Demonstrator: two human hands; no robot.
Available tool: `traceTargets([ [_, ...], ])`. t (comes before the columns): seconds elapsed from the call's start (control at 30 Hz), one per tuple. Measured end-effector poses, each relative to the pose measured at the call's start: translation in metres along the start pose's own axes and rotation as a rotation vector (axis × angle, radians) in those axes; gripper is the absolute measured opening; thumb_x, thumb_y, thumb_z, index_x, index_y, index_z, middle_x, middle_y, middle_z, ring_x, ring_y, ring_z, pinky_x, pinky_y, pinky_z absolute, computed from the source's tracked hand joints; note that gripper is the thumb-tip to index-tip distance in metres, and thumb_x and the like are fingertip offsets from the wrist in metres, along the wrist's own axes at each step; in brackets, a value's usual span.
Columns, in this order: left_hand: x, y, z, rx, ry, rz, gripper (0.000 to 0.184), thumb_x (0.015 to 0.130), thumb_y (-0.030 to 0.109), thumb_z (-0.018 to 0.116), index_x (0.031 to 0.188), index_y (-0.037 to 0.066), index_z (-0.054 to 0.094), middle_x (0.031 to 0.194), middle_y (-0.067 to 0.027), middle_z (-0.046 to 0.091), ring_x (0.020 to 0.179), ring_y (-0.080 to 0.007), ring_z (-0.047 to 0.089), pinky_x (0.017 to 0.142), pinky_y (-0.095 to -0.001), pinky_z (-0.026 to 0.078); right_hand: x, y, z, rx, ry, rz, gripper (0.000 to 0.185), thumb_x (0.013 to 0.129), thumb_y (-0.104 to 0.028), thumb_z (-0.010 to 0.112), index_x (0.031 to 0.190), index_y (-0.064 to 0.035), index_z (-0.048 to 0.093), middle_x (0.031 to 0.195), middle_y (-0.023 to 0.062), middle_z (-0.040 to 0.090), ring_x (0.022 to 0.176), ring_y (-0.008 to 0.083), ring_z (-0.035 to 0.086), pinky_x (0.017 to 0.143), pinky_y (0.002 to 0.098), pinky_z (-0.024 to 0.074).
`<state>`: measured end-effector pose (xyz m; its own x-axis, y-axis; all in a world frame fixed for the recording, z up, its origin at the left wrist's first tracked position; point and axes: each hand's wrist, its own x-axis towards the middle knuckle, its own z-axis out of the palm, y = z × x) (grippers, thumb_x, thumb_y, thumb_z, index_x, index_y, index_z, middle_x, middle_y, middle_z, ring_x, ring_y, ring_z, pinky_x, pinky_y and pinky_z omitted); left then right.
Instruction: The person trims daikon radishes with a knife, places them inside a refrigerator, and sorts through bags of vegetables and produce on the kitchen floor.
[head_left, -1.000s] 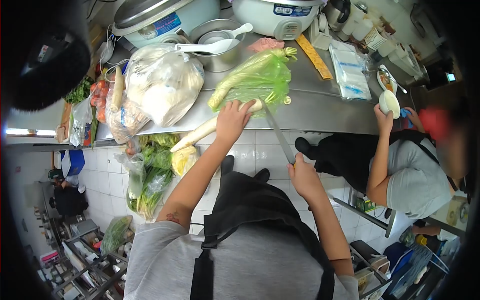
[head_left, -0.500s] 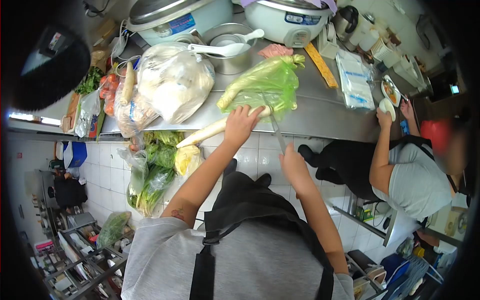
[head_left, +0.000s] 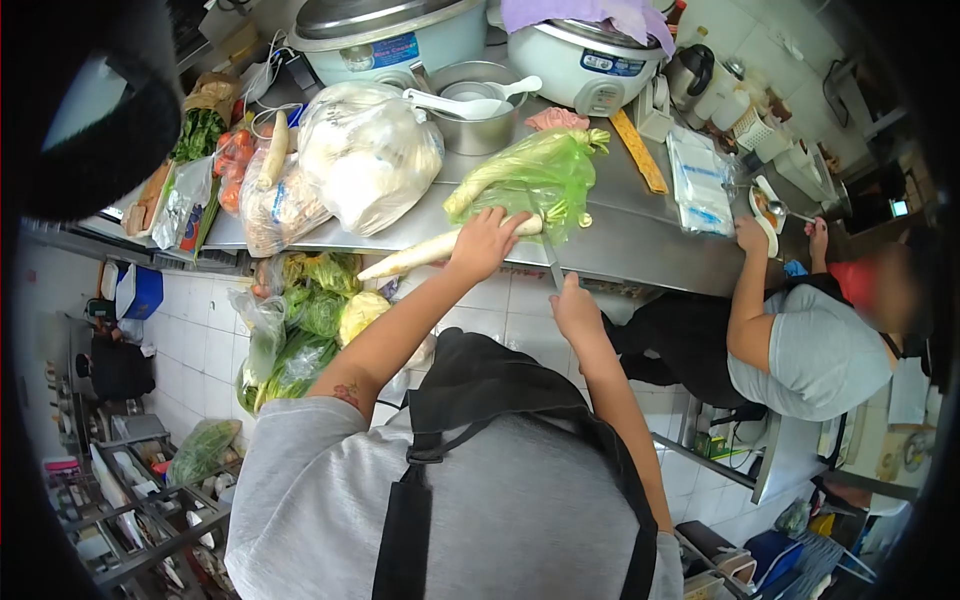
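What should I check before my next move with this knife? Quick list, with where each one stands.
1. Right hand gripping the knife: ok.
2. Left hand holding the white radish: ok.
3. Fingertips safely away from the blade: cannot tell; they look close.
4. Green bag away from the blade: not ok, it lies right beside it.
5. Radish fully over the counter: not ok, its narrow end juts past the edge.

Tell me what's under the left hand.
A long white radish: its tapered tip and the end by the knife show. The part beneath the left hand is covered.
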<state>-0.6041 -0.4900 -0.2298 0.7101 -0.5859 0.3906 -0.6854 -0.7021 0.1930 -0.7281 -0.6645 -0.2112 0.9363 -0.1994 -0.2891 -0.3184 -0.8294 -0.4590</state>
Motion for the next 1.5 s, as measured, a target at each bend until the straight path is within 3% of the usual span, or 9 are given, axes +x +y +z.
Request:
traceTargets([
  [0.13, -0.009, -0.012, -0.005, -0.066, 0.009, -0.072, 0.051, 0.082, 0.020, 0.064, 0.130, 0.015, 0.049, 0.096, -0.0085, 0.052, 0.093, -0.0267, 0.052, 0.082, -0.0380, 0.045, -0.001, 0.015, 0.002, 0.070, -0.053, 0.024, 0.038, 0.086, -0.022, 0.059, 0.110, 0.0029, 0.042, 0.089, 0.0301, 0.064, 0.089, 0.0468, 0.061, 0.077, 0.0539, 0.0470],
  [0.27, -0.034, -0.034, -0.015, -0.161, -0.043, -0.096, 0.051, 0.079, 0.018, 0.067, 0.128, 0.015, 0.052, 0.097, -0.0081, 0.054, 0.093, -0.0266, 0.054, 0.082, -0.0372, 0.045, 0.004, 0.028, 0.009, 0.168, -0.110, 0.034, 0.036, 0.089, -0.023, 0.060, 0.110, -0.0006, 0.041, 0.065, 0.0167, 0.058, 0.047, 0.0257, 0.060, 0.037, 0.0368, 0.0444],
  [0.7, -0.013, -0.152, -0.272, -0.896, 0.651, -0.803, 0.053, 0.086, 0.024, 0.068, 0.130, 0.001, 0.051, 0.103, -0.0112, 0.061, 0.091, -0.0215, 0.061, 0.081, -0.0341, 0.048, 0.010, -0.022, -0.049, 0.185, -0.085, 0.207, 0.032, 0.085, -0.026, 0.066, 0.092, 0.0025, 0.054, 0.057, 0.0100, 0.054, 0.043, 0.0186, 0.056, 0.035, 0.0335, 0.0455],
  [0.77, 0.000, -0.229, -0.271, -0.484, 0.714, -0.715, 0.049, 0.089, 0.031, 0.062, 0.126, 0.001, 0.055, 0.098, -0.0151, 0.066, 0.087, -0.0239, 0.063, 0.079, -0.0350, 0.048, 0.013, -0.033, -0.061, 0.157, -0.084, 0.215, 0.033, 0.084, -0.028, 0.067, 0.085, 0.0022, 0.054, 0.057, 0.0104, 0.055, 0.044, 0.0184, 0.057, 0.036, 0.0334, 0.0458],
  [0.87, 0.016, -0.341, -0.229, -0.049, 0.555, -0.791, 0.058, 0.086, 0.048, 0.061, 0.128, 0.008, 0.057, 0.103, -0.0223, 0.066, 0.096, -0.0372, 0.063, 0.084, -0.0435, 0.047, 0.020, -0.016, -0.053, 0.236, -0.098, 0.302, 0.034, 0.085, -0.029, 0.066, 0.083, 0.0021, 0.053, 0.056, 0.0102, 0.055, 0.044, 0.0186, 0.057, 0.037, 0.0325, 0.0453],
  [1.17, 0.026, -0.441, -0.149, 0.007, -0.147, -0.818, 0.052, 0.087, 0.038, 0.059, 0.131, 0.011, 0.054, 0.113, -0.0213, 0.062, 0.099, -0.0378, 0.062, 0.086, -0.0450, 0.048, -0.029, -0.056, -0.057, 0.264, 0.062, 0.393, 0.038, 0.086, -0.035, 0.065, 0.083, 0.0016, 0.053, 0.056, 0.0149, 0.056, 0.041, 0.0245, 0.055, 0.045, 0.0366, 0.0440],
  [1.27, 0.035, -0.396, -0.169, 0.468, 0.203, -0.483, 0.046, 0.088, 0.030, 0.059, 0.129, 0.010, 0.055, 0.109, -0.0163, 0.061, 0.097, -0.0360, 0.060, 0.082, -0.0452, 0.049, -0.045, -0.059, -0.056, 0.279, 0.050, 0.420, 0.038, 0.086, -0.035, 0.065, 0.090, 0.0020, 0.056, 0.056, 0.0159, 0.055, 0.046, 0.0270, 0.057, 0.049, 0.0380, 0.0440],
  [1.43, 0.069, -0.184, -0.211, -0.435, 0.245, -0.334, 0.034, 0.083, -0.002, 0.058, 0.116, 0.006, 0.061, 0.102, -0.0073, 0.059, 0.082, -0.0166, 0.057, 0.071, -0.0282, 0.049, -0.043, -0.070, -0.063, 0.362, -0.011, 0.520, 0.040, 0.086, -0.035, 0.065, 0.099, 0.0017, 0.059, 0.062, 0.0199, 0.057, 0.062, 0.0370, 0.061, 0.060, 0.0436, 0.0455],
  [1.5, 0.049, -0.139, -0.147, -0.755, 0.058, 0.154, 0.038, 0.074, -0.008, 0.060, 0.109, 0.007, 0.062, 0.103, -0.0082, 0.059, 0.088, -0.0222, 0.059, 0.078, -0.0314, 0.048, -0.039, -0.049, -0.047, 0.316, 0.026, 0.426, 0.040, 0.086, -0.035, 0.066, 0.099, 0.0015, 0.058, 0.065, 0.0216, 0.059, 0.065, 0.0395, 0.061, 0.061, 0.0444, 0.0459],
])
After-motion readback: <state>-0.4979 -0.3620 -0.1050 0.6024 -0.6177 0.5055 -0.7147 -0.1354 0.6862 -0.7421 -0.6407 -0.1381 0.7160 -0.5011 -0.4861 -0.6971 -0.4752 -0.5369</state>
